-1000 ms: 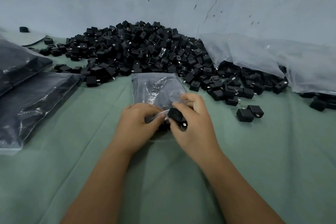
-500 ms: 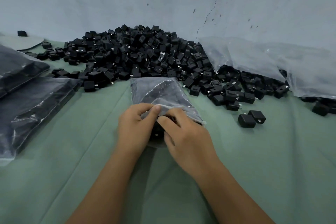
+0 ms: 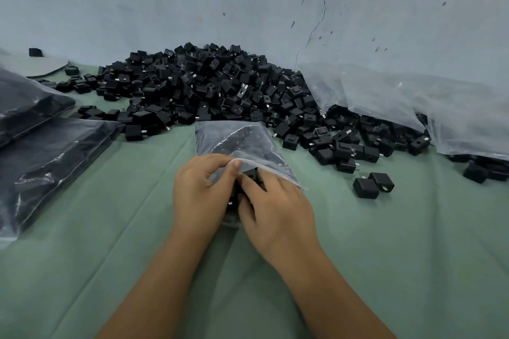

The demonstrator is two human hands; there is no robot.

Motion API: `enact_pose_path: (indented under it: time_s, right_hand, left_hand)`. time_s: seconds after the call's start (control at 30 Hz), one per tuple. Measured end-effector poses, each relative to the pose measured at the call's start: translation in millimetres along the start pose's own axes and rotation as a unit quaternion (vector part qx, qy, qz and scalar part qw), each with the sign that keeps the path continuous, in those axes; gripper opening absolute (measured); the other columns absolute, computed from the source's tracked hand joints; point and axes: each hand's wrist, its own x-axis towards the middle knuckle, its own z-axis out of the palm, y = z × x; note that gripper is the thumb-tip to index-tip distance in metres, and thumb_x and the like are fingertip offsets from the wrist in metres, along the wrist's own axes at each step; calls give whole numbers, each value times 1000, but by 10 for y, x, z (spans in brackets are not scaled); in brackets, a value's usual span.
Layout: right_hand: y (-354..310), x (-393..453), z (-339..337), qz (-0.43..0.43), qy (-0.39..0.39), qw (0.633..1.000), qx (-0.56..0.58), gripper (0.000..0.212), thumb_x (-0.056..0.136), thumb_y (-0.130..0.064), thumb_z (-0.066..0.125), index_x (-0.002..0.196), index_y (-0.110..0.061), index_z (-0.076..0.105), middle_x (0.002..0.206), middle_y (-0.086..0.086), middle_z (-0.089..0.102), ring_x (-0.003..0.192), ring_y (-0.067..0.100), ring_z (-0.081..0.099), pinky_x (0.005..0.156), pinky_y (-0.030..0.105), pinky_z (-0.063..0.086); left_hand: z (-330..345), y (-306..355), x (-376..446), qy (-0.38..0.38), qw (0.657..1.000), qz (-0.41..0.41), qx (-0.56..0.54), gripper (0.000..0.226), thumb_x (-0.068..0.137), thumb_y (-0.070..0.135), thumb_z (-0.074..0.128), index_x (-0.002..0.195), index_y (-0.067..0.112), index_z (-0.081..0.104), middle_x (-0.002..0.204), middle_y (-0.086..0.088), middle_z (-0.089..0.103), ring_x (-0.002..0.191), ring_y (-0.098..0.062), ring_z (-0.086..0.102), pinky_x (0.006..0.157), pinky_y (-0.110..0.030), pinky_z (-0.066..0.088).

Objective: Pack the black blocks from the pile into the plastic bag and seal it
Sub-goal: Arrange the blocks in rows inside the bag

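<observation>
Green cloth [image 3: 110,256]: left hand [image 3: 201,195] pinches plastic bag [image 3: 248,143] rim.

blocks [image 3: 209,91]: matt black plastic | bag [image 3: 239,137]: glossy clear film | cloth [image 3: 385,242]: matt green

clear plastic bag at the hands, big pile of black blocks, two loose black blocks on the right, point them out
clear plastic bag [image 3: 237,137]: head view, upper panel.
pile of black blocks [image 3: 209,85]: head view, middle of heap.
two loose black blocks [image 3: 366,188]: head view, top of nearer block.
</observation>
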Motion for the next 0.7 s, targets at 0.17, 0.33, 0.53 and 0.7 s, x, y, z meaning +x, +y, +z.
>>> enact_pose_path:
  time_s: [0.17,0.33,0.53,0.7]
  right_hand:
    - [-129,0,9,33,-70,997,-23,35,88,-51,42,109,-37,65,96,3,61,93,25,57,82,35,43]
    - [-60,35,30,56,-115,992,-5,43,97,-50,32,129,-34,55,119,6,61,118,29,49,102,40,35]
    - [-36,20,111,75,-177,981,-7,56,93,-59,5,144,-50,27,153,15,33,144,32,15,118,48,13]
    - [-42,32,100,72,-168,983,-30,59,97,-56,9,149,-37,30,152,15,34,143,30,15,118,46,9]
  left_hand:
    - [-97,65,22,-68,996,-44,-47,7,81,17,78,79,23,77,88,7,74,104,-9,65,92,-37,52]
    - [-299,85,109,-161,958,-86,-223,50,86,50,45,71,14,77,96,-2,76,121,-9,57,93,-18,44]
    - [-277,-78,231,58,945,-209,-243,62,103,36,23,71,23,74,100,4,76,113,-9,63,111,-38,32]
    - [-264,-108,208,11,960,-271,-76,37,87,48,40,98,37,74,120,18,64,115,-7,51,92,-32,34]
